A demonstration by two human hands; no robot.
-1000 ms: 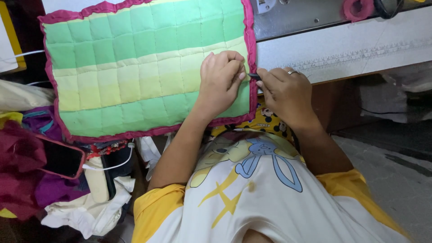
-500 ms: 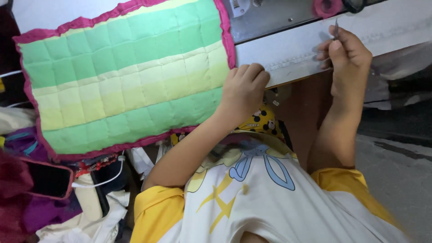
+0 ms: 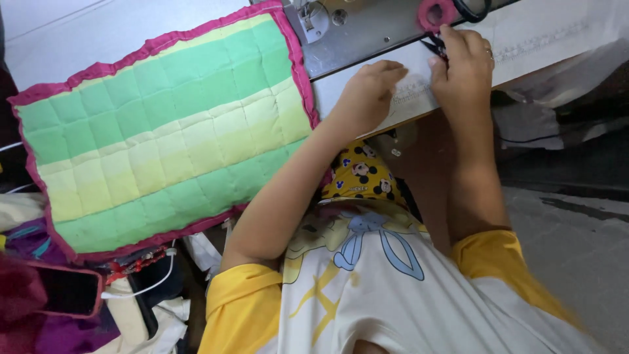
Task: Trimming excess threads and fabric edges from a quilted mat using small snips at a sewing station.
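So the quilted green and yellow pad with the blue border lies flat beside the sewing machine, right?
Not quite: the border of the quilted pad is pink, not blue, as the head view shows. The pad does lie flat beside the sewing machine.

The person wears a white T-shirt point(image 3: 419, 308) with short yellow sleeves point(image 3: 239, 308) and a cartoon print on the chest, a pale yellow figure with a blue bow and yellow star-like strokes below it. Under the shirt's hem shows a yellow garment point(image 3: 360, 176) dotted with small black, white and red cartoon heads. Both forearms are bare, and the right hand point(image 3: 462, 65) carries a thin ring point(image 3: 489, 56) on one finger, while the left hand point(image 3: 367, 95) shows no jewellery.
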